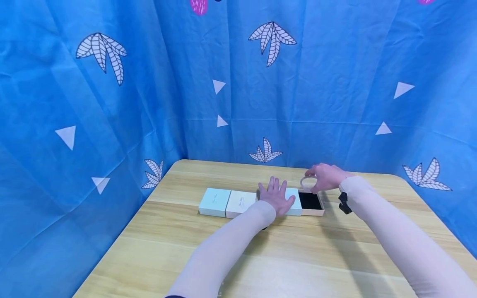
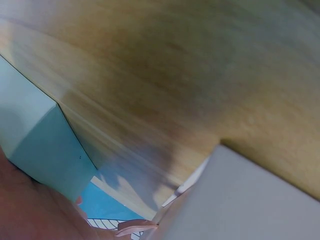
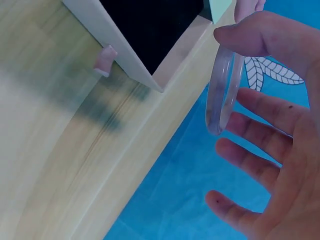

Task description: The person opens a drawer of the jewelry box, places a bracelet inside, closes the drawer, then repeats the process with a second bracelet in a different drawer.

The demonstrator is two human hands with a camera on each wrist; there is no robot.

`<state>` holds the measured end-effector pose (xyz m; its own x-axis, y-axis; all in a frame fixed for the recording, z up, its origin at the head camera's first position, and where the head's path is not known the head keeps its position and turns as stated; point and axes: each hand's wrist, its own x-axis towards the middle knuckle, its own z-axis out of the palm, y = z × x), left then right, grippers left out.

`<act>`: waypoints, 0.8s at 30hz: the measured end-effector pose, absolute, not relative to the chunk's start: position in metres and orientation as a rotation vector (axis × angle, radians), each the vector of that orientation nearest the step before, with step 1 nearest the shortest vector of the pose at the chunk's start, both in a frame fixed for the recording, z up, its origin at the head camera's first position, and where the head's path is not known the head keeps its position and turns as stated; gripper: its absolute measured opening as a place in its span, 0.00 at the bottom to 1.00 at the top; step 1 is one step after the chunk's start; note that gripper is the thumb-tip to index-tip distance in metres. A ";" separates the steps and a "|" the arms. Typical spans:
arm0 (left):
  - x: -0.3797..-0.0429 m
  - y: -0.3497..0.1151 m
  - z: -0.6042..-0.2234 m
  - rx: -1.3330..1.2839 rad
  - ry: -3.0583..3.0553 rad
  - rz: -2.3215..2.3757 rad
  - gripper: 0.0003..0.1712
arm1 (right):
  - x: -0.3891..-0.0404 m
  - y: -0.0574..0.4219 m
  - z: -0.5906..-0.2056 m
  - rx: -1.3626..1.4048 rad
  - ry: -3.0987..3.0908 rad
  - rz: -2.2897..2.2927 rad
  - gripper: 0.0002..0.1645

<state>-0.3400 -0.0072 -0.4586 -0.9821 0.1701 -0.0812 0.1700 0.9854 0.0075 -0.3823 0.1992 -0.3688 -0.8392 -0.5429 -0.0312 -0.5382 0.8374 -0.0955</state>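
Observation:
My right hand (image 1: 328, 177) pinches a pale translucent bangle (image 3: 216, 100) between thumb and index finger, the other fingers spread apart. The bangle hangs above the far edge of an open box (image 1: 312, 212), which has pale walls and a black lining. A small pink tab (image 3: 105, 60) sticks out from this box's side. With fingers spread, my left hand (image 1: 276, 198) lies over the row of boxes, beside a mint box (image 1: 295, 205). Whether its palm touches them, I cannot tell. A dark patch shows at its left, mostly hidden by the hand.
Left of my left hand, a white box (image 1: 240, 203) and another mint box (image 1: 215, 200) stand side by side in the row. The wooden table (image 1: 298, 260) reaches back to a blue patterned curtain (image 1: 320, 82).

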 end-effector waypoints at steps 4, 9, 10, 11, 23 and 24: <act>-0.340 -0.007 -0.460 0.262 3.054 0.004 0.44 | -0.373 0.200 -0.367 -0.887 2.946 -0.123 0.37; -0.341 -0.007 -0.461 0.263 3.063 -0.002 0.44 | -0.365 0.202 -0.367 -0.918 2.946 -0.105 0.37; -0.342 -0.007 -0.461 0.263 3.064 0.000 0.44 | -0.364 0.202 -0.367 -0.921 2.944 -0.105 0.37; -0.342 -0.007 -0.462 0.262 3.068 0.004 0.44 | -0.362 0.202 -0.368 -0.920 2.941 -0.102 0.37; -0.343 -0.007 -0.465 0.273 3.064 0.000 0.45 | -0.353 0.205 -0.375 -1.009 2.934 -0.086 0.35; -0.343 -0.007 -0.464 0.273 3.065 0.003 0.45 | -0.352 0.206 -0.376 -1.012 2.933 -0.084 0.34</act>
<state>-0.3429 -0.0067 -0.4645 -0.9822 0.1769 -0.0637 0.1767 0.9842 0.0079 -0.3518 0.2060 -0.3760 -0.7867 -0.6170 -0.0183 -0.6149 0.7860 -0.0638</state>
